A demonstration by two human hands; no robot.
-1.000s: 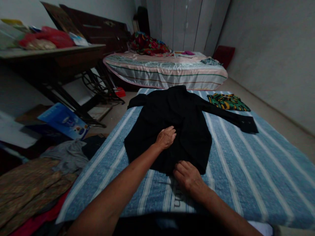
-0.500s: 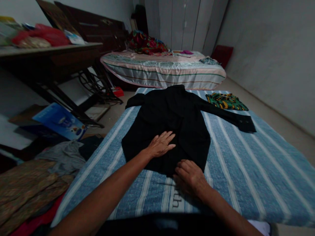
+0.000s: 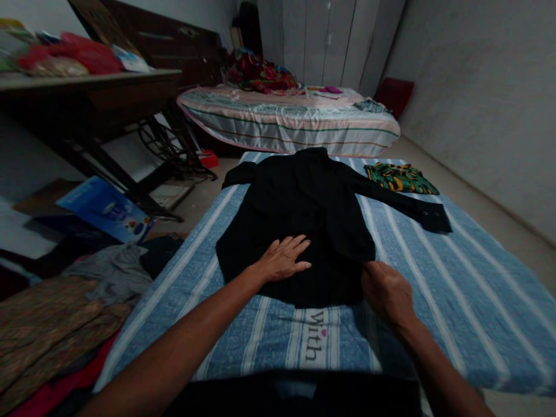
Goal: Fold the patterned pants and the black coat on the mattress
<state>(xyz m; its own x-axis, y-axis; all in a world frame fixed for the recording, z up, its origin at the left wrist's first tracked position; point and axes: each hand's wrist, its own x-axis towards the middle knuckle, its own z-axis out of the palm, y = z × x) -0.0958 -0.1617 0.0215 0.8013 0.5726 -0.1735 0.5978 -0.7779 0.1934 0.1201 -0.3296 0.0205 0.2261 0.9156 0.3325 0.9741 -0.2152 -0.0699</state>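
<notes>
Black shirt (image 3: pixel 299 197) lies spread on the counter (image 3: pixel 464 301), collar at the far end, hem toward the person. Counter is covered by a blue cloth with white stripes; printed word "With" (image 3: pixel 313 336) shows just below the hem. Left hand (image 3: pixel 284 259): open, palm down, fingers spread, flat on the lower middle of the shirt, pressing, no grip. Right hand (image 3: pixel 388 289): fingers curled in, pinching the shirt's edge at the lower right corner; fingertips mostly hidden. Hands apart, shirt fabric between them.

Sleeve on the right stretches out sideways, cuff (image 3: pixel 435 218) lying on the stripes. Other sleeve is shorter to view, bent at the upper left. Folded green, yellow and black patterned cloth (image 3: pixel 402 178) sits just beyond the right sleeve.

Background: bed (image 3: pixel 282 136) with light striped cover, red floral blanket (image 3: pixel 264 72) heaped on it, wardrobe (image 3: pixel 321 40) behind. Left: treadle table (image 3: pixel 143 76) carrying a red bag (image 3: pixel 93 52); blue box (image 3: pixel 104 207) below; clothes pile (image 3: pixel 65 315) beside the counter.
</notes>
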